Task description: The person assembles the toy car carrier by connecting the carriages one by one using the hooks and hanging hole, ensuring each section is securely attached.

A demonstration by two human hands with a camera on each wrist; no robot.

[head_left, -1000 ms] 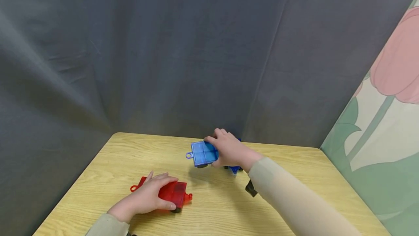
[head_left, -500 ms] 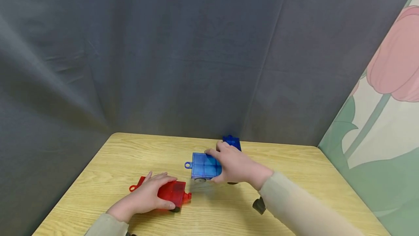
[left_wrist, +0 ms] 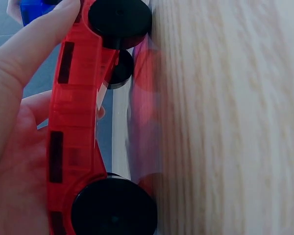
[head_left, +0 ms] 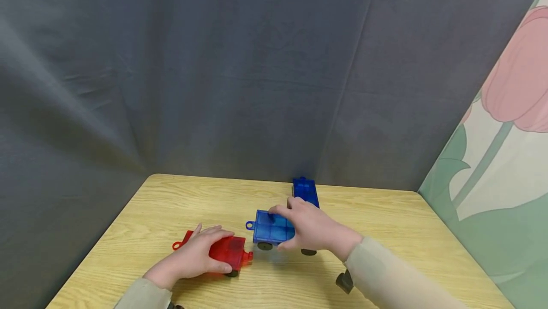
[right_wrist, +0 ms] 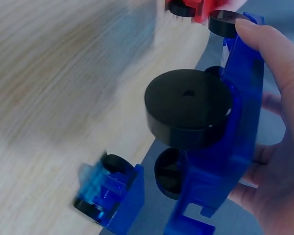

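My left hand (head_left: 194, 256) grips a translucent red toy car (head_left: 229, 251) from above, thumb on the near side. The car has a ring at its left end and a peg at its right. In the left wrist view, its black wheels (left_wrist: 115, 210) stand on the table. My right hand (head_left: 314, 228) holds a translucent blue toy car (head_left: 270, 228), its ring pointing left. That car is raised off the table, with its wheels (right_wrist: 188, 105) hanging free in the right wrist view. Behind my right hand stands a second blue toy car (head_left: 306, 191), partly hidden.
The wooden table (head_left: 171, 199) ends at a dark grey curtain (head_left: 239, 85) behind and to the left. A wall with painted tulips (head_left: 501, 166) borders the right side. A black wrist device (head_left: 344, 281) sits under my right sleeve.
My right hand has brought the blue car nearer and lower, and the second blue car behind is more exposed. My left hand and the red car have stayed in place.
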